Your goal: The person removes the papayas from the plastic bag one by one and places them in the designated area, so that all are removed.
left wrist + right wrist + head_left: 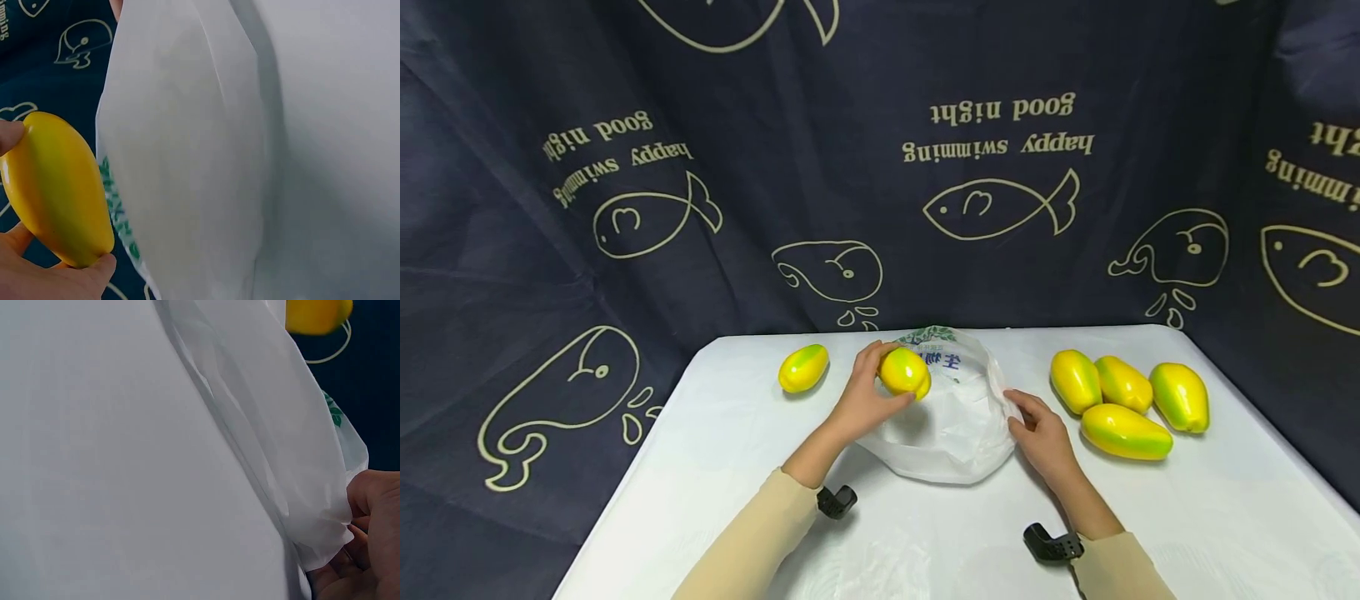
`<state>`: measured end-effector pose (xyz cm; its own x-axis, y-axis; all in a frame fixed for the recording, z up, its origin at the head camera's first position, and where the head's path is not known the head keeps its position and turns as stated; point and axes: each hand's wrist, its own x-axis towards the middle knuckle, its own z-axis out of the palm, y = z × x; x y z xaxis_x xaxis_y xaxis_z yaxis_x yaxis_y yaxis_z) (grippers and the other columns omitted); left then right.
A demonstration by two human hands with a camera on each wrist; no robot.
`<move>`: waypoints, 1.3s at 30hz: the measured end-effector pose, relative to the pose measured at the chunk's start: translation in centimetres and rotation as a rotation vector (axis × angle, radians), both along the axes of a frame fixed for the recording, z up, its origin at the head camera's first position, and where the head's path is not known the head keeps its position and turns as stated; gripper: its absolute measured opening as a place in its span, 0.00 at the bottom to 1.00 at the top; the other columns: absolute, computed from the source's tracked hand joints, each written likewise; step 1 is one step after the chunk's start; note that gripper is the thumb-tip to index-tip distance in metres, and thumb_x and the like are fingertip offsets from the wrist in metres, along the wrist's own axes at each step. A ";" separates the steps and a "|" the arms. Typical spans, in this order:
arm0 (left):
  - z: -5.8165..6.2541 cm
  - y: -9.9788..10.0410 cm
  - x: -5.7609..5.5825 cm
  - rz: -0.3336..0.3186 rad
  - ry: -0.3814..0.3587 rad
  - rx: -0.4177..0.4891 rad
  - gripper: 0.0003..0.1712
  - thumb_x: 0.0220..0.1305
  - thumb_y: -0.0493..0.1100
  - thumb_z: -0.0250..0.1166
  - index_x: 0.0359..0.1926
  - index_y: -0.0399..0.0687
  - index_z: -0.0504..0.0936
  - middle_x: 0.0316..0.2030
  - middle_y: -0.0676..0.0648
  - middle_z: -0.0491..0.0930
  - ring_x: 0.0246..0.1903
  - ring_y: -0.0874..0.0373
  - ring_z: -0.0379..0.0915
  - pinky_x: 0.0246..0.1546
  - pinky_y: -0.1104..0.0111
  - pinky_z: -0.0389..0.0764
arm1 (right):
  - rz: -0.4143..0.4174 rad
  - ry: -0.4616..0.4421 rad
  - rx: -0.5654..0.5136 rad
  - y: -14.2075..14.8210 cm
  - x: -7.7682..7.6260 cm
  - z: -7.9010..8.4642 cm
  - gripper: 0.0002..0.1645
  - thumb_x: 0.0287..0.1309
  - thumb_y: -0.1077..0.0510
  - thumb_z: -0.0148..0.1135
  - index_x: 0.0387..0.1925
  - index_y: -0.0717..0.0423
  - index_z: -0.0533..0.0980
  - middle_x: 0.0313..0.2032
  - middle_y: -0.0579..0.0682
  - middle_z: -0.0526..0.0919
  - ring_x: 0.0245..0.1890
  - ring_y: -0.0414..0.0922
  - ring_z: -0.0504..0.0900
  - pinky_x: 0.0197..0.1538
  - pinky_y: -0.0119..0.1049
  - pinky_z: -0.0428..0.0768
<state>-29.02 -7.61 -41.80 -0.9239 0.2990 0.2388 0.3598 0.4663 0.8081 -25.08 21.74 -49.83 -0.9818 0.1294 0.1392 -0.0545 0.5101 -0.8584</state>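
Observation:
A yellow-green papaya (902,371) is held in my left hand (859,402), over the left part of a white plastic bag's mouth. The bag (936,462) sits open on the table with green and blue print at its back. In the left wrist view, thumb and fingers grip the papaya (59,194) beside the bag's outer wall (181,156). My right hand (1043,435) pinches the bag's right rim. The right wrist view has this hand (381,519) at the gathered plastic edge, with part of a yellow papaya (319,314) beyond the bag.
On the white table (880,550), a single papaya (803,368) lies left of the bag. Several more papayas (1126,432) are grouped at the right, near my right hand. A dark curtain (850,167) with fish and whale drawings hangs behind the table's far edge.

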 end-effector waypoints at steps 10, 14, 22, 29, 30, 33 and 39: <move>-0.5 -3.4 1.2 0.086 0.017 -0.014 0.47 0.55 0.47 0.74 0.73 0.58 0.61 0.78 0.44 0.46 0.77 0.41 0.48 0.72 0.42 0.62 | -0.083 0.057 -0.023 0.2 0.1 -0.2 0.28 0.61 0.69 0.50 0.64 0.60 0.75 0.65 0.60 0.75 0.66 0.56 0.73 0.46 0.04 0.61; -0.8 -4.8 1.6 0.111 0.016 -0.016 0.47 0.55 0.46 0.74 0.73 0.57 0.61 0.78 0.44 0.46 0.77 0.42 0.46 0.72 0.42 0.60 | -0.127 0.035 -0.023 0.2 0.1 -0.2 0.29 0.61 0.68 0.49 0.64 0.58 0.75 0.65 0.58 0.75 0.65 0.54 0.74 0.45 0.05 0.60; -1.5 -8.2 2.4 0.162 0.010 0.004 0.47 0.56 0.43 0.73 0.74 0.55 0.60 0.78 0.43 0.46 0.75 0.41 0.51 0.72 0.43 0.61 | -0.156 0.003 -0.058 0.1 0.2 0.1 0.28 0.64 0.67 0.47 0.65 0.57 0.74 0.66 0.57 0.74 0.67 0.51 0.72 0.44 0.06 0.60; -2.1 -10.3 2.8 0.205 -0.021 -0.066 0.48 0.56 0.44 0.73 0.74 0.51 0.59 0.77 0.39 0.46 0.75 0.38 0.52 0.72 0.41 0.59 | -0.156 0.001 -0.058 0.1 0.1 0.2 0.28 0.65 0.67 0.47 0.64 0.56 0.75 0.66 0.56 0.74 0.68 0.51 0.71 0.45 0.06 0.60; -2.2 -10.5 2.8 0.210 -0.020 -0.078 0.48 0.56 0.45 0.73 0.74 0.50 0.59 0.77 0.38 0.46 0.75 0.38 0.51 0.72 0.40 0.59 | -0.156 0.000 -0.054 0.1 0.1 0.2 0.28 0.65 0.67 0.47 0.64 0.56 0.75 0.66 0.56 0.74 0.68 0.51 0.71 0.45 0.06 0.60; -2.5 -11.0 2.8 0.228 -0.023 -0.100 0.48 0.56 0.45 0.73 0.74 0.48 0.59 0.76 0.36 0.46 0.74 0.37 0.52 0.72 0.40 0.59 | -0.159 0.001 -0.052 0.1 0.1 0.3 0.28 0.65 0.67 0.47 0.64 0.56 0.75 0.66 0.56 0.75 0.68 0.51 0.71 0.46 0.07 0.60; -3.3 -11.5 2.8 0.258 -0.058 -0.147 0.49 0.56 0.45 0.73 0.74 0.46 0.57 0.76 0.34 0.45 0.74 0.35 0.50 0.72 0.39 0.57 | -0.159 0.007 -0.066 0.1 0.0 0.1 0.27 0.65 0.67 0.47 0.64 0.56 0.75 0.65 0.56 0.75 0.67 0.52 0.72 0.46 0.07 0.60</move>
